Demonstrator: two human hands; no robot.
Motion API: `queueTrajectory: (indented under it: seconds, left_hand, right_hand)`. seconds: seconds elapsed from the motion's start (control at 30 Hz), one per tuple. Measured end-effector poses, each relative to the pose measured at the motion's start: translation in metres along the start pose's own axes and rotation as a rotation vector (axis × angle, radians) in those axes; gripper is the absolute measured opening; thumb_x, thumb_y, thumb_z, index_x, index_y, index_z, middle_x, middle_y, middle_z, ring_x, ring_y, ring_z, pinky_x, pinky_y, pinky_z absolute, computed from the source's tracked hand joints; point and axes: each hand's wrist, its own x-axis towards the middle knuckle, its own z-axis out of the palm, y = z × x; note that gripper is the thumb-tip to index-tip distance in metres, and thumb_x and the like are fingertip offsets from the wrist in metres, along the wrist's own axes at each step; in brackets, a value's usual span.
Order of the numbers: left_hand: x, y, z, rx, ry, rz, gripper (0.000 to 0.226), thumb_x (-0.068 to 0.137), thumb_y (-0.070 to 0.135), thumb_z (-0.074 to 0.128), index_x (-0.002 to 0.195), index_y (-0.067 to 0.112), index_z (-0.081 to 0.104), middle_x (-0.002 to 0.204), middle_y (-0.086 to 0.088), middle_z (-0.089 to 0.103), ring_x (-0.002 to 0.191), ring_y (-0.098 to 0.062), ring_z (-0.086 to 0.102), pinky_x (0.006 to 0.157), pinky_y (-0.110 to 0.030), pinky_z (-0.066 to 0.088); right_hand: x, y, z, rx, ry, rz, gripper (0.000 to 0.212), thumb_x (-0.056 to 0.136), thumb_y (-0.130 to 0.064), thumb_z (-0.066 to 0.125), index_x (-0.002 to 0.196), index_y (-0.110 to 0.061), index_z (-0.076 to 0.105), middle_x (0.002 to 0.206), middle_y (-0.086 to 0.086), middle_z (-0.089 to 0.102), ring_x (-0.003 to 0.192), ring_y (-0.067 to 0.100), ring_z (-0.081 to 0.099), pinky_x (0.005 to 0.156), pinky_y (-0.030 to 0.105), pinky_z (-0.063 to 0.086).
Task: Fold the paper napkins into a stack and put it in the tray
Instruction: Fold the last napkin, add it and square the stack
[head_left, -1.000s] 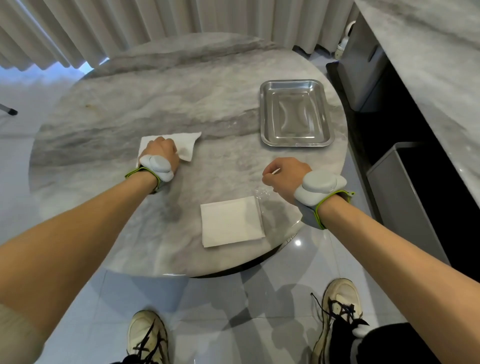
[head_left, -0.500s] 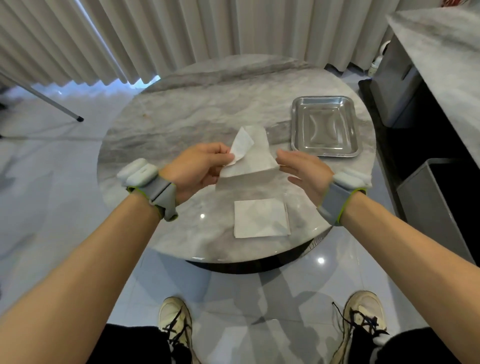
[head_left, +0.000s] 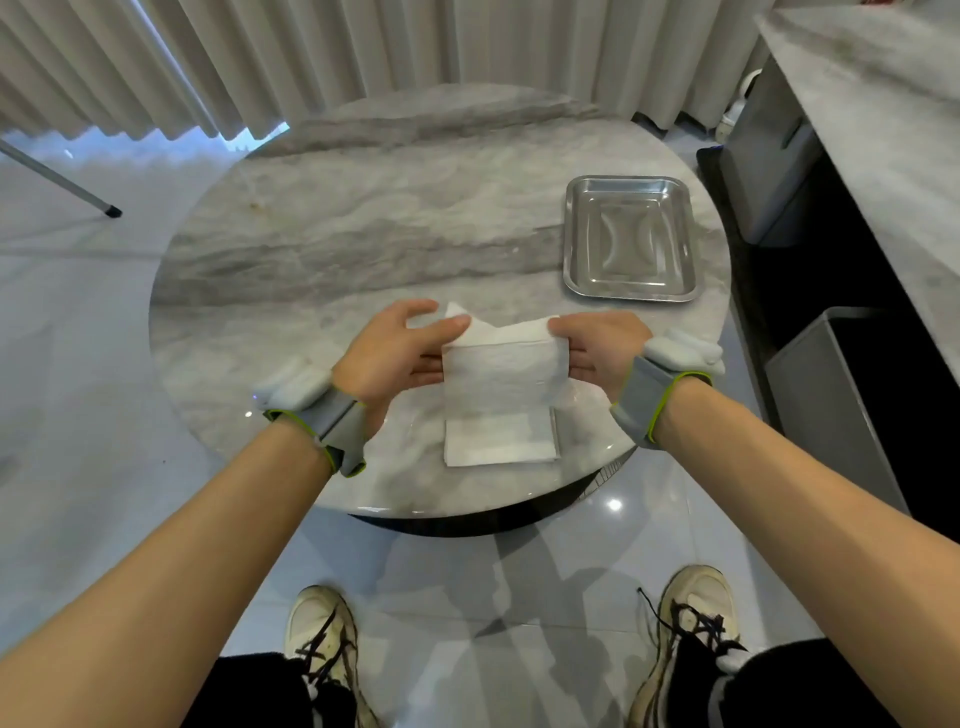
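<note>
A white paper napkin (head_left: 501, 371) hangs in the air over the near part of the table, held by its top corners. My left hand (head_left: 400, 348) pinches its upper left corner, where a loose flap sticks up. My right hand (head_left: 597, 345) pinches its upper right corner. Below it a folded white napkin (head_left: 498, 441) lies flat on the round marble table (head_left: 363, 234), partly hidden by the hanging one. The steel tray (head_left: 630, 240) sits at the table's right side, with nothing in it.
The table's front edge runs just below the folded napkin. A grey bin (head_left: 831, 405) and a marble counter (head_left: 883, 104) stand to the right. Curtains hang behind the table. My shoes show on the tiled floor below.
My left hand lifted the napkin from the table's left side and brought it to the middle. My right hand has taken its other corner, and it now hangs spread over the folded napkin.
</note>
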Motion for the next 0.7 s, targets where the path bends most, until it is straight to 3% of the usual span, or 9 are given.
queueTrajectory:
  seconds: [0.07,0.17,0.27,0.37,0.47,0.53,0.6,0.67,0.7]
  left_hand:
    - [0.003,-0.003,0.002,0.138,0.113,0.102,0.065,0.079,0.020,0.076,0.136,0.021,0.044,0.103,-0.011,0.068,0.092,-0.023,0.068,0.086,-0.032,0.056]
    - [0.005,-0.008,0.001,0.273,0.148,0.187,0.052,0.073,0.012,0.079,0.118,0.025,0.058,0.098,-0.012,0.073,0.093,-0.026,0.070,0.091,-0.041,0.055]
    - [0.007,-0.013,-0.001,0.317,0.176,0.236,0.035,0.070,0.010,0.081,0.097,0.027,0.066,0.094,-0.012,0.074,0.089,-0.031,0.070,0.087,-0.045,0.056]
    - [0.010,-0.018,-0.004,0.393,0.220,0.302,0.021,0.072,0.015,0.079,0.084,0.029,0.069,0.085,-0.004,0.073,0.078,-0.022,0.068,0.080,-0.036,0.057]
    - [0.011,-0.020,-0.003,0.448,0.280,0.334,0.011,0.076,0.022,0.076,0.073,0.031,0.069,0.086,-0.004,0.068,0.076,-0.015,0.058,0.072,-0.029,0.048]
    - [0.012,-0.022,-0.002,0.425,0.290,0.308,0.015,0.078,0.026,0.075,0.069,0.032,0.064,0.090,-0.001,0.065,0.084,-0.015,0.058,0.077,-0.030,0.046]
    - [0.014,-0.023,-0.001,0.325,0.249,0.259,0.016,0.081,0.024,0.072,0.070,0.029,0.062,0.084,-0.002,0.066,0.082,-0.019,0.061,0.080,-0.035,0.051]
    - [0.016,-0.025,0.000,0.225,0.198,0.198,0.016,0.086,0.018,0.068,0.073,0.022,0.060,0.085,-0.011,0.068,0.078,-0.025,0.063,0.078,-0.039,0.057]
    - [0.017,-0.028,0.002,0.199,0.187,0.167,0.015,0.087,0.016,0.067,0.074,0.019,0.060,0.088,-0.016,0.068,0.077,-0.028,0.063,0.076,-0.041,0.058]
  right_hand:
    - [0.001,0.002,0.001,-0.077,0.033,-0.082,0.031,0.086,-0.009,0.062,0.116,0.000,0.060,0.096,0.017,0.065,0.072,0.024,0.063,0.070,0.032,0.054]
    - [0.002,0.005,0.001,-0.194,0.042,-0.238,0.051,0.081,-0.020,0.069,0.129,-0.017,0.053,0.102,0.015,0.066,0.084,0.029,0.067,0.084,0.040,0.056]
    - [-0.002,0.007,0.002,-0.346,-0.022,-0.333,0.040,0.069,-0.029,0.078,0.107,-0.030,0.067,0.086,0.008,0.064,0.086,0.023,0.065,0.082,0.033,0.053]
    - [-0.003,0.010,0.000,-0.558,0.004,-0.407,0.016,0.069,-0.023,0.079,0.081,-0.030,0.070,0.071,0.001,0.062,0.065,0.011,0.054,0.063,0.018,0.042]
    - [-0.003,0.013,-0.001,-0.606,0.028,-0.459,0.006,0.075,-0.022,0.074,0.076,-0.025,0.069,0.065,-0.010,0.055,0.060,0.003,0.048,0.056,0.009,0.037]
    - [0.000,0.013,0.000,-0.569,0.029,-0.417,0.012,0.079,-0.025,0.072,0.082,-0.013,0.069,0.075,-0.009,0.055,0.068,0.005,0.050,0.067,0.014,0.039]
    - [0.003,0.013,0.001,-0.462,-0.031,-0.329,0.025,0.081,-0.024,0.069,0.082,0.000,0.065,0.082,0.005,0.059,0.076,0.016,0.054,0.077,0.030,0.048]
    - [0.005,0.015,0.003,-0.345,-0.084,-0.254,0.018,0.084,-0.018,0.067,0.072,-0.005,0.062,0.086,0.012,0.063,0.080,0.023,0.059,0.083,0.041,0.056]
    - [0.007,0.017,0.004,-0.342,-0.076,-0.228,0.018,0.085,-0.016,0.066,0.068,-0.012,0.060,0.087,0.013,0.064,0.078,0.025,0.061,0.077,0.037,0.057]
